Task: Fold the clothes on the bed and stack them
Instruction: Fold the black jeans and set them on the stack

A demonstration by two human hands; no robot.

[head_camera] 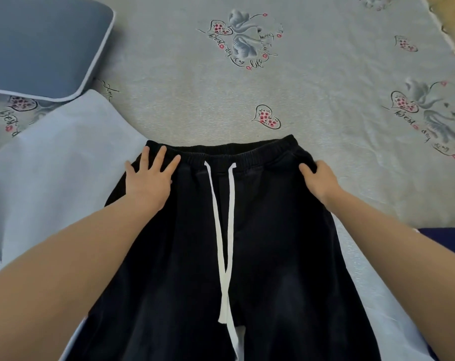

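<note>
Head view: dark trousers (260, 243) lie flat at lower centre of frame, waistband (247, 152) toward the top, white drawstring (225, 230) trailing down the middle. Left hand (148, 178) rests palm-down, fingers spread, on the waistband's left corner. Right hand (318, 178) curls its fingers round the right corner, gripping the fabric. Pale blue garment (51, 178) lies underneath at left, on the patterned bedsheet (325, 87). Fabric looks soft, limp, mid-weight; likely drapes and creases. Best hold is probably both waistband corners, where the elastic is thickest.
</note>
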